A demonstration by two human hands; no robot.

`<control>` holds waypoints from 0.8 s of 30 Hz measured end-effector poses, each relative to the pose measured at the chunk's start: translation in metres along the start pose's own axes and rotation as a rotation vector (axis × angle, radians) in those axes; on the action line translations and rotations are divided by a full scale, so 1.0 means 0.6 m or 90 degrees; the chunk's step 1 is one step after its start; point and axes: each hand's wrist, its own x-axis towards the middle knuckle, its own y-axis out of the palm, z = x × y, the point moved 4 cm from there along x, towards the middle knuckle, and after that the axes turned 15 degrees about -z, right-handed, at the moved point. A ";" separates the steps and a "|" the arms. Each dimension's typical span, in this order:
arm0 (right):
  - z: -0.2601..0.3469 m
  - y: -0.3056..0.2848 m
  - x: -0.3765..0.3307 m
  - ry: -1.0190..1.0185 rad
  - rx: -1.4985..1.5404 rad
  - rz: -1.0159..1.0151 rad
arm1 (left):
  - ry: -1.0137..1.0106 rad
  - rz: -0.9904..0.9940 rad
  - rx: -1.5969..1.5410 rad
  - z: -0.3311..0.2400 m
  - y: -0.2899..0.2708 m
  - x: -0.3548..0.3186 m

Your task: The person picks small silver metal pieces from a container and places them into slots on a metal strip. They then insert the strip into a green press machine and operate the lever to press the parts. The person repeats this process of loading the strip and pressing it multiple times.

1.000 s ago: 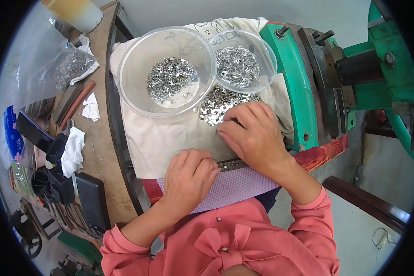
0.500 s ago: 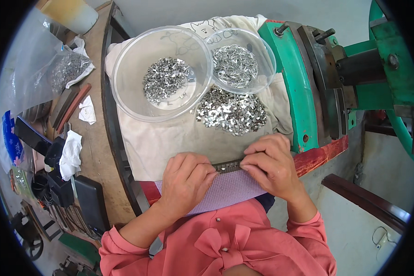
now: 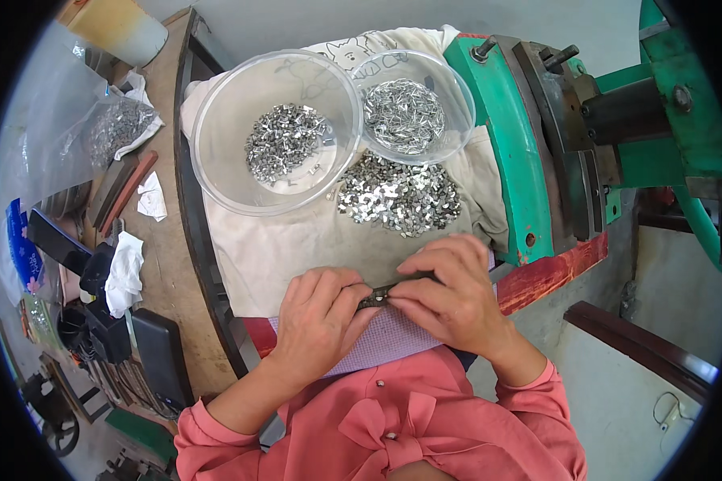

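Note:
A narrow dark metal strip (image 3: 376, 297), with small shiny bits along it, runs between my two hands above the purple cloth. Its left end is hidden by my left hand (image 3: 317, 313), which is closed on it with thumb and fingers. My right hand (image 3: 449, 293) pinches it farther along, and the dark far end shows beyond those fingers. Just past my hands lies a loose pile of small silvery metal pieces (image 3: 401, 196). Behind it stand a large clear plastic tub (image 3: 208, 172) with small metal pieces inside and a smaller clear tub (image 3: 464, 120) with thin, pin-like metal pieces.
On my right a green machine (image 3: 529, 192) with dark metal jaws and a wheel borders the beige cloth (image 3: 249, 256). A wooden bench (image 3: 176, 313) at left carries a plastic bag of metal pieces (image 3: 116, 128), crumpled white tissues (image 3: 124, 272) and a black case (image 3: 160, 353).
My right hand has slid left along the strip, close to my left hand. The strip now slants up to the right, and less of it shows between the hands.

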 end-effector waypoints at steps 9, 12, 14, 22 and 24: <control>-0.037 0.007 0.052 -0.080 -0.166 -0.045 | -0.024 0.029 0.010 0.005 -0.020 -0.003; -0.032 0.009 0.060 -0.104 -0.165 -0.012 | -0.048 0.015 -0.024 0.007 -0.016 -0.003; -0.027 0.010 0.062 -0.110 -0.165 0.002 | -0.038 0.016 -0.032 0.004 -0.012 0.000; -0.027 0.012 0.056 -0.047 -0.181 -0.014 | -0.008 0.003 -0.031 0.003 -0.005 -0.001; -0.024 0.011 0.052 -0.038 -0.180 -0.020 | -0.001 -0.002 -0.024 0.003 -0.005 -0.005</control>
